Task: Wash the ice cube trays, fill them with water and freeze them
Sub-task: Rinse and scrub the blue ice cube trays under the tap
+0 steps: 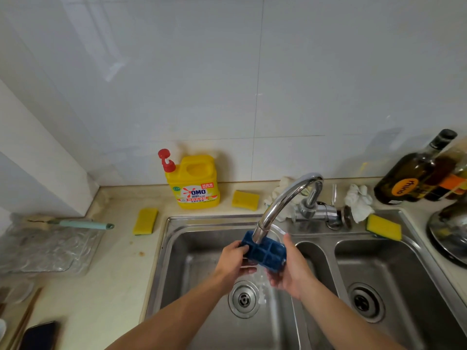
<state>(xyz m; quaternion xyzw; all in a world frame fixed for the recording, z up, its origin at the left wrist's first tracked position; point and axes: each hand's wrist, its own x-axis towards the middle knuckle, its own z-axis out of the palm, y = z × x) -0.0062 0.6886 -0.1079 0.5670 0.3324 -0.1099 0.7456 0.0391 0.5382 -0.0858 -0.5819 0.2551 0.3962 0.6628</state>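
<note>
A blue ice cube tray [265,252] is held in the air over the left basin of the steel sink [214,219], directly under the spout of the chrome faucet [283,198], with its compartments facing up. It sits between the two hands. The left hand [233,261] grasps its left end, fingers curled around the edge. The right hand [293,270] grasps the right end, thumb up along the side and fingers underneath. Water spills from below the tray toward the drain [243,298]. Along the far edge of the tabletop [121,261], against the tiled wall, stands a yellow detergent bottle [195,184] with a yellow sponge [245,200] just beside it. Another sponge [145,221] lies near the sink's far left corner.
</note>
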